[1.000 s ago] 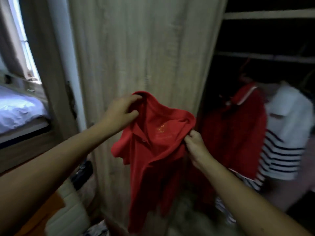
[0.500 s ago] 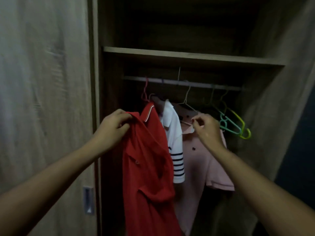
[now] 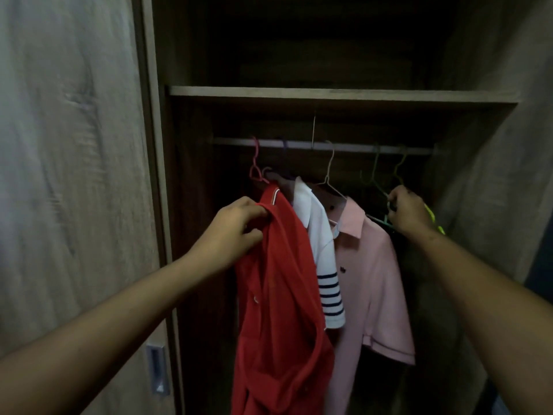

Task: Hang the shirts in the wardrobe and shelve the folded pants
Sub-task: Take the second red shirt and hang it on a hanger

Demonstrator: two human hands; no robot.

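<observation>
From the head view, the left hand (image 3: 236, 232) is bunched tight on the collar end of the red shirt (image 3: 281, 310). It holds the shirt up in front of the open wardrobe, just left of the clothes already on the rail (image 3: 359, 147). The rest of the shirt hangs slack and folded over itself below the fist. It looks light, soft and quite limp, so I'd guess it will slump wherever it isn't supported. The collar and shoulder seams seem the sensible places to grip while a hanger goes in.

The right hand (image 3: 410, 214) is well apart from the left, over at the right end of the rail. Its fingers are curled on the thin wire of an empty green hanger (image 3: 374, 167), with a yellow hanger (image 3: 432, 217) just beside it. That wire looks springy and likely to snag its neighbours.

Between the hands hang a white striped shirt (image 3: 323, 250) and a pink shirt (image 3: 371, 280). Behind the held shirt a white-edged red collar shows, though I can't cleanly separate the two. A shelf (image 3: 329, 92) runs above the rail. No folded pants are visible.
</observation>
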